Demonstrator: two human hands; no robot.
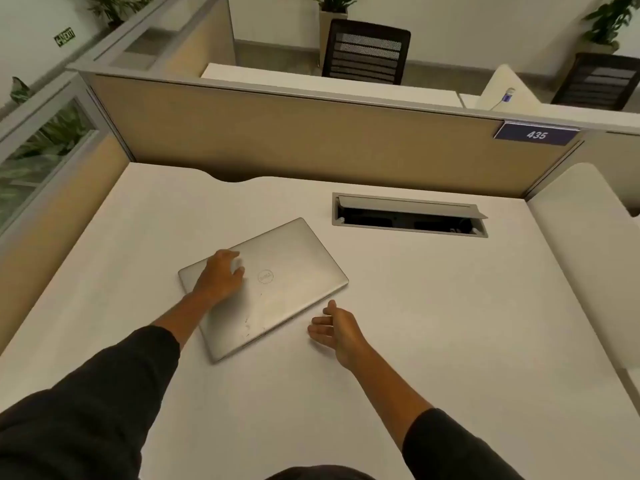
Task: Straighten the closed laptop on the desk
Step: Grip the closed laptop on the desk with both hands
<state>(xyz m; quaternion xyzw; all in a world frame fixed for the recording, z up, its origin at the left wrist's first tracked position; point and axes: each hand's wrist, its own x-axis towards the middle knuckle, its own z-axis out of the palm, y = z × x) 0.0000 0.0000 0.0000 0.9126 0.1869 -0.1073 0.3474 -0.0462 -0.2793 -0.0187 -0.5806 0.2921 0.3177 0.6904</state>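
Observation:
A closed silver laptop (277,289) lies on the white desk (433,323), turned at an angle so its edges run diagonally to the desk's front. My left hand (221,275) rests flat on the lid's left part, fingers spread, not gripping. Just off the laptop's near right edge, my right hand (334,327) hovers over the desk with fingers apart and the thumb close to that edge; it holds nothing.
An open cable hatch (408,216) is sunk into the desk behind and right of the laptop. A tan partition (294,133) with a number plate (536,134) walls the far side. Another partition (52,209) lines the left. Chairs stand beyond.

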